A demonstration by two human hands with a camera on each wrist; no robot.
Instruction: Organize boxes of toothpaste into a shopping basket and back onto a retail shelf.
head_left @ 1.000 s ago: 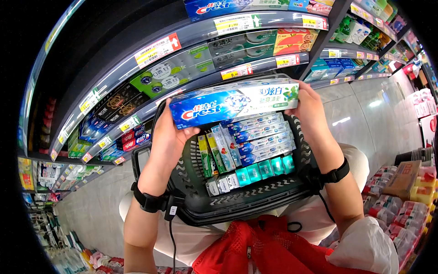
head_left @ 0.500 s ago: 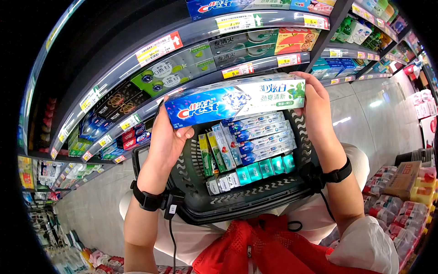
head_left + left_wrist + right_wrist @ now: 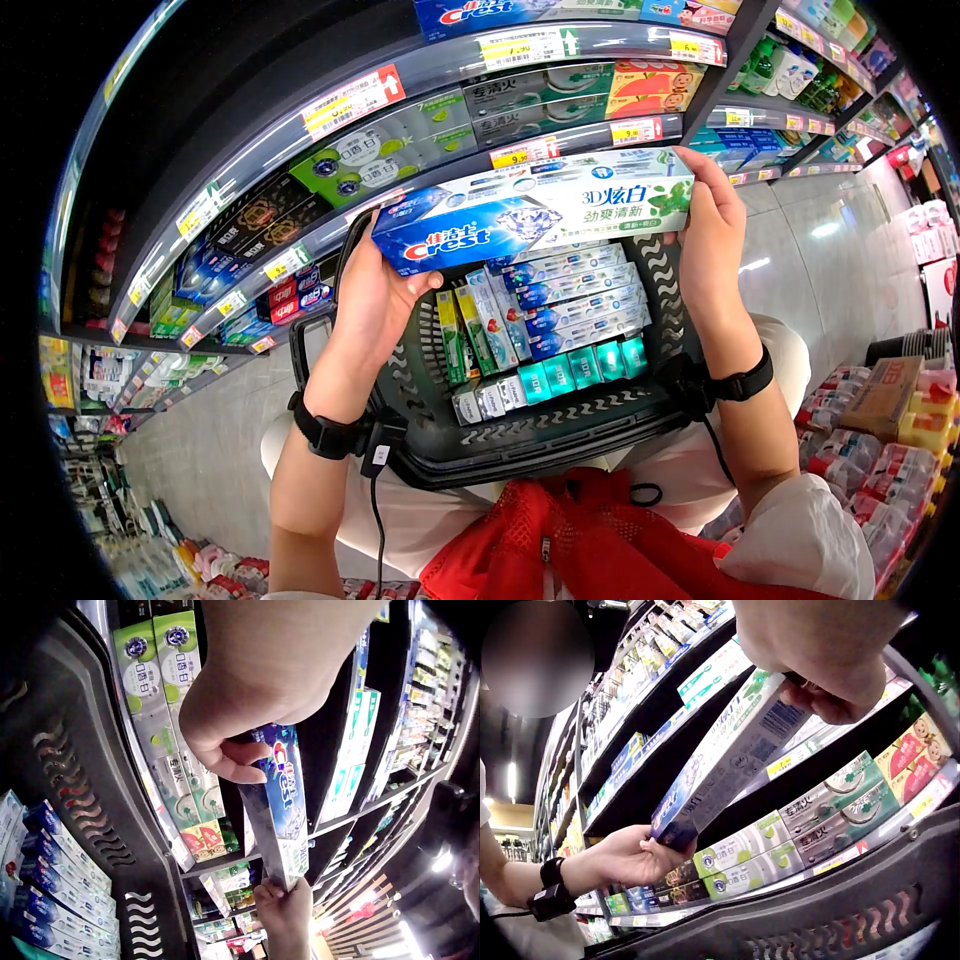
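A long blue-and-white Crest toothpaste box [image 3: 540, 215] is held level over the black shopping basket [image 3: 410, 425]. My left hand [image 3: 370, 305] grips its blue end, the thumb along the lower front edge. At the white, leaf-printed end, my right hand [image 3: 715, 230] holds on with the thumb low and fingers above. From the right wrist view, a barcode shows on the side of the toothpaste box [image 3: 735, 754] near that end. Slim blue-and-white boxes [image 3: 580, 305], teal boxes [image 3: 572, 372] and yellow-green boxes [image 3: 465, 335] lie in the basket.
Curved store shelves [image 3: 450, 70] with price tags stand just beyond the basket, stocked with green-and-grey toothpaste boxes [image 3: 385, 150]. Shrink-wrapped bottles [image 3: 870, 480] and a cardboard box [image 3: 885, 395] sit on the right. Grey floor tiles [image 3: 790, 240] show beside the shelf.
Both hands still hold the toothpaste box. It has shifted slightly right and up and turned, so more of its top face shows.
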